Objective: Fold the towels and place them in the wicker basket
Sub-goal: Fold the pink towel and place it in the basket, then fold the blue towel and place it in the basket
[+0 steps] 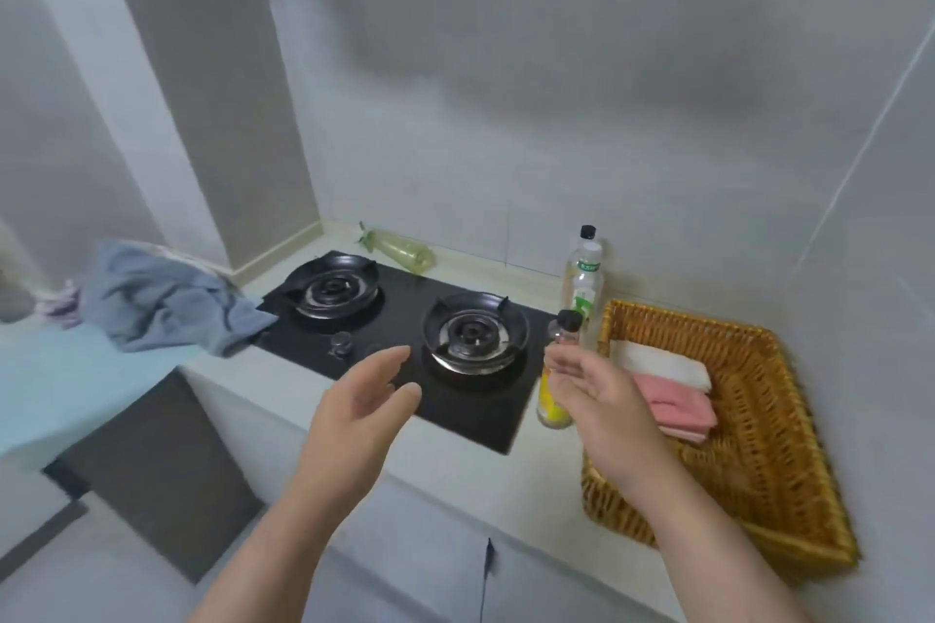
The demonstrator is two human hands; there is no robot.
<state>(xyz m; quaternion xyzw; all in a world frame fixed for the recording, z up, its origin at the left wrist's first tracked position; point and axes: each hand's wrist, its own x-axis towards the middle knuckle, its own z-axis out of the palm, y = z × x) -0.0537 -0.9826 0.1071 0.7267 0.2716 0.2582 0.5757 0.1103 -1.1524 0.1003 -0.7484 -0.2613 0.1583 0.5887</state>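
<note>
Head cam: left hand & right hand spread over stove (holding nothing), folded towels in wicker basket.

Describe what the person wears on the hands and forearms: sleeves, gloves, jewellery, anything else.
The left hand and right hand are bare: no gloves, rings, watch or bracelet show. No sleeve comes into view; both forearms are uncovered down to the picture's lower edge.

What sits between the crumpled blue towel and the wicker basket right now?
Head view: the black two-burner gas hob, then a tall clear bottle and a small black-capped bottle beside the wicker basket.
</note>
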